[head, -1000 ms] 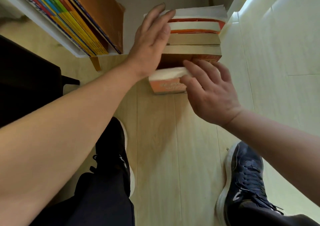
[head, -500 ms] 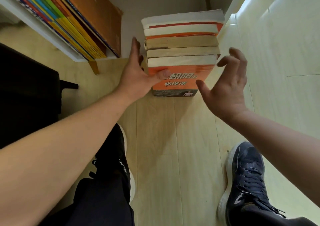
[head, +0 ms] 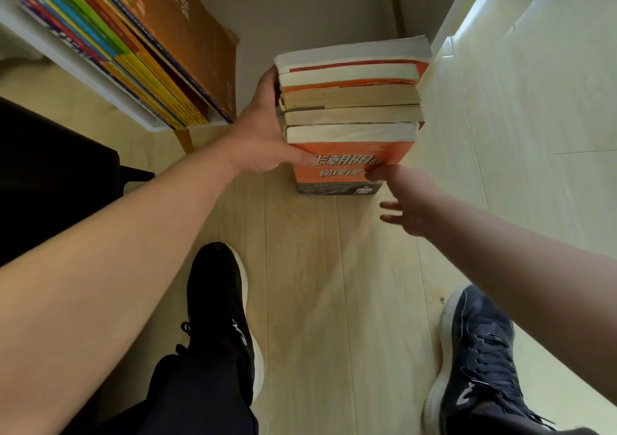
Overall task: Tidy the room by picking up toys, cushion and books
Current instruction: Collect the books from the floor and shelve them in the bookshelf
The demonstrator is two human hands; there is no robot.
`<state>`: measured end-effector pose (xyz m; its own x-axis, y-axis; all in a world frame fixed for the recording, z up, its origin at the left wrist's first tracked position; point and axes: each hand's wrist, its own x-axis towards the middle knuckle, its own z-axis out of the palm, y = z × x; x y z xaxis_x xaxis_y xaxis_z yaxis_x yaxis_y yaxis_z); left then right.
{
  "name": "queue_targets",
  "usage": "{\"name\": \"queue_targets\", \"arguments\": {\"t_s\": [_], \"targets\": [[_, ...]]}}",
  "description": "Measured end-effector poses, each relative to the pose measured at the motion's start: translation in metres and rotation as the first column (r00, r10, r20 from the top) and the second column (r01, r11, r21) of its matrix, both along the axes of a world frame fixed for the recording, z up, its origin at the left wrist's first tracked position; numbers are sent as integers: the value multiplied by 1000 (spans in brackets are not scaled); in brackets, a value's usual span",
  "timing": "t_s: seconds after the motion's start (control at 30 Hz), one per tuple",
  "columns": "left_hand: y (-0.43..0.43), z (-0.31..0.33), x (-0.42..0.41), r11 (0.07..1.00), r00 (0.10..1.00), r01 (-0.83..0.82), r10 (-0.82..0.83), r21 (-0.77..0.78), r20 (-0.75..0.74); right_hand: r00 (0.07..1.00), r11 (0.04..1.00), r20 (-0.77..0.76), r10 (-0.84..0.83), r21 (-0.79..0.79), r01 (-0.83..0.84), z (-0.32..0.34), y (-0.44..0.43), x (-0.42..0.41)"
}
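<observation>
Several books (head: pixel 350 114) are pressed together in a block above the pale wood floor, page edges up, with an orange cover facing me. My left hand (head: pixel 263 134) grips the block's left side, its thumb across the orange cover and its fingers hidden behind the books. At the cover's lower right corner is my right hand (head: pixel 404 201). Its thumb tip touches the cover and its fingers are spread loosely below, holding nothing. I cannot tell whether the block rests on the floor.
A white shelf (head: pixel 100 80) at upper left holds a row of colourful leaning books (head: pixel 143 34). A black piece of furniture (head: pixel 50 174) stands at the left. My two dark shoes (head: pixel 217 304) (head: pixel 480 354) are on the floor. A pale panel (head: pixel 534 84) rises at the right.
My left hand slid from the top of the books to their left side and closed on them. My right hand dropped from the front book's edge to its lower right corner.
</observation>
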<state>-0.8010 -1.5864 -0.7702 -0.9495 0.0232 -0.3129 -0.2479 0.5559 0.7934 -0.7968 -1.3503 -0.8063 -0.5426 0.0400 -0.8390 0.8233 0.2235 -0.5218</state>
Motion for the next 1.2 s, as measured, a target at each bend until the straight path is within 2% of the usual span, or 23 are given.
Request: {"name": "queue_targets", "arguments": {"t_s": [0.23,0.53,0.67,0.83,0.9,0.97,1.07,1.13,1.2], "targets": [[2,2,-2,1000,1000,2,-2,-18,17,997,997,69,-36,-68,41,8,-21,2],[5,4,8,998,998,-50,49,47,28,993,995,59,-99,39,96,-3,-30,8],[5,-1,19,997,998,-61,60,46,27,980,980,65,-188,79,183,-16,-33,11],[-7,-2,24,994,988,-88,78,69,130,967,965,34,-251,92,247,-22,-30,14],[-19,4,17,974,973,-177,152,143,173,963,966,88,-255,67,250,-20,-29,18],[-29,6,8,943,950,-296,274,155,148,959,969,139,-247,5,249,-13,-29,22],[-25,12,-18,821,872,-490,466,292,151,946,950,157,-283,-90,299,-2,-38,25],[-9,17,-38,783,856,-517,471,345,212,920,916,156,-360,-127,380,2,-49,28],[4,22,-50,825,893,-443,372,351,255,840,819,165,-517,-192,542,3,-64,30]]}}
